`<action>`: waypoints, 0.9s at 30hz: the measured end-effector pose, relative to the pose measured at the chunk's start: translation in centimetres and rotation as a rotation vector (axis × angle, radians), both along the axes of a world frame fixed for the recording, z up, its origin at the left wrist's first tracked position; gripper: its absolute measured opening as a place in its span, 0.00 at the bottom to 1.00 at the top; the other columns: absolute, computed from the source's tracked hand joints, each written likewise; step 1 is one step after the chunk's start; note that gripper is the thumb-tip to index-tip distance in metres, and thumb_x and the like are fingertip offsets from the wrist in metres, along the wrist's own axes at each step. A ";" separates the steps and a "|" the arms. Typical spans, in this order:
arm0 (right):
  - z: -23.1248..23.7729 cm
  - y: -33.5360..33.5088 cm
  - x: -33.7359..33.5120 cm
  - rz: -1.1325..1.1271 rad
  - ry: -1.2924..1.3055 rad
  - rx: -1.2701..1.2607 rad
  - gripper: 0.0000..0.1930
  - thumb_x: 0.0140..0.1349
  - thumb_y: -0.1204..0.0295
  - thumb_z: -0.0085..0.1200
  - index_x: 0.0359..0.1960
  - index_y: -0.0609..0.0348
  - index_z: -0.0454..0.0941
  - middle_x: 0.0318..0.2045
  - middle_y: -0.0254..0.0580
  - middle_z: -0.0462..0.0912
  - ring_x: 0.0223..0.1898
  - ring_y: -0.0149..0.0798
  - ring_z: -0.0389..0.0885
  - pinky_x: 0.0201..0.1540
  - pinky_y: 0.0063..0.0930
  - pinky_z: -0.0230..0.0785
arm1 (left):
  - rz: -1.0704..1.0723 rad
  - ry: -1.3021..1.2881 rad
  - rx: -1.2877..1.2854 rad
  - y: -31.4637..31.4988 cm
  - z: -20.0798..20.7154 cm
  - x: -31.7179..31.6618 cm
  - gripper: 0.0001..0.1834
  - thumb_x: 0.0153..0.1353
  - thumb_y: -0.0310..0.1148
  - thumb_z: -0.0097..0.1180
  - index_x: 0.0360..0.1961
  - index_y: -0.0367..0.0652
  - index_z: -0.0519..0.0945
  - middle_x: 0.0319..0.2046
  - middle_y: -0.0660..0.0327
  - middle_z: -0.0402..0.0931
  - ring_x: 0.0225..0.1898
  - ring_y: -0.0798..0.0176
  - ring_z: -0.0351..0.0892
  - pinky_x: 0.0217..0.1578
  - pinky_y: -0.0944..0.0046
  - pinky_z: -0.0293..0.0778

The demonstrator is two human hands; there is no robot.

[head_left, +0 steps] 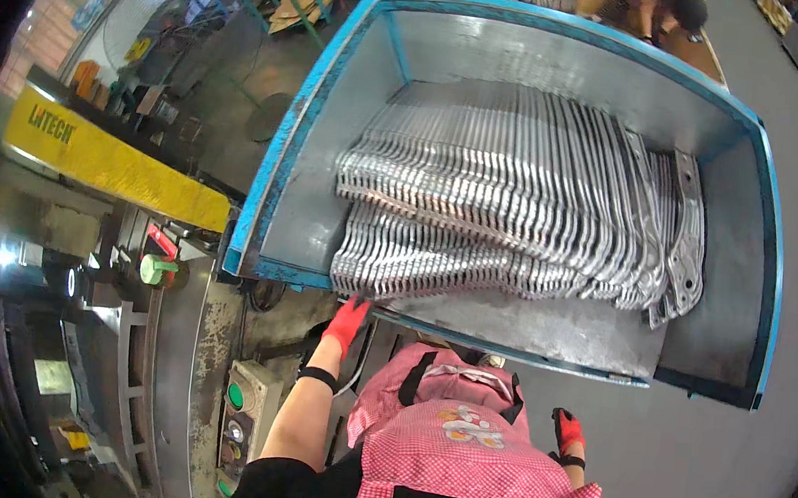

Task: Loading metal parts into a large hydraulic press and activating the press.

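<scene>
My left hand (348, 324), in a red glove, reaches to the near-left edge of a large blue-framed metal bin (505, 353). Its fingers look stretched out and slightly apart, their tips at the rim just below the stacked parts; whether they press on the rim or on a part is hard to see. Long, ribbed sheet-metal parts (504, 192) stand packed side by side in the bin, in a dense row. At the right end, one part with holes (685, 247) leans apart from the others. My right hand (569, 432), also red-gloved, hangs low beside my apron, fingers loosely apart, holding nothing.
To the left stands a machine with a yellow arm (119, 158) and a control box (242, 418) with green buttons. A large fan (165, 16) is at the far left. Beyond the bin, another person (677, 10) bends over a container. Grey floor (777, 125) runs along the right.
</scene>
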State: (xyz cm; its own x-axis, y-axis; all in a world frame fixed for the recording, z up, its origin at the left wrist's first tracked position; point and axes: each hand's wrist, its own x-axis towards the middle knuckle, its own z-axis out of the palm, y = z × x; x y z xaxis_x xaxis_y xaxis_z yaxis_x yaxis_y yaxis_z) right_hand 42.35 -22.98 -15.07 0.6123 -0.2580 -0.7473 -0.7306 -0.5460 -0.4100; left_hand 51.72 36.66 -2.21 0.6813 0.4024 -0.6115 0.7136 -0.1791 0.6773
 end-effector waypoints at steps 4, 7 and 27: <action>15.5 10.8 10.9 0.143 -0.062 -0.029 0.21 0.57 0.57 0.50 0.46 0.59 0.75 0.43 0.52 0.78 0.46 0.50 0.75 0.51 0.37 0.65 | 0.125 -0.494 -0.196 5.7 -2.2 5.2 0.28 0.63 0.47 0.42 0.62 0.48 0.61 0.60 0.59 0.61 0.59 0.58 0.61 0.57 0.60 0.57; 17.3 14.4 16.4 0.327 -0.495 -0.154 0.17 0.55 0.63 0.53 0.44 0.59 0.75 0.42 0.52 0.76 0.47 0.51 0.73 0.51 0.38 0.64 | 0.440 -0.596 -0.816 5.0 2.4 13.4 0.31 0.62 0.52 0.41 0.62 0.45 0.59 0.60 0.57 0.60 0.58 0.55 0.62 0.58 0.57 0.56; 12.1 51.8 29.4 -0.060 -0.125 1.470 0.23 0.67 0.68 0.40 0.62 0.58 0.56 0.59 0.37 0.64 0.56 0.33 0.66 0.58 0.26 0.59 | 0.669 -0.660 -1.554 7.5 1.4 21.7 0.22 0.63 0.43 0.36 0.53 0.49 0.72 0.54 0.57 0.69 0.55 0.52 0.67 0.55 0.45 0.61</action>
State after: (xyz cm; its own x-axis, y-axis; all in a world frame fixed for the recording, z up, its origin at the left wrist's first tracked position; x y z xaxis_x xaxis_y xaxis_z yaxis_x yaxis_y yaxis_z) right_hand 71.79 28.86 -3.01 0.7072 0.6407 -0.2989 -0.6555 0.4357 -0.6168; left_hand 73.44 44.21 -0.78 0.9214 0.0693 -0.3823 -0.0331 0.9944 0.1005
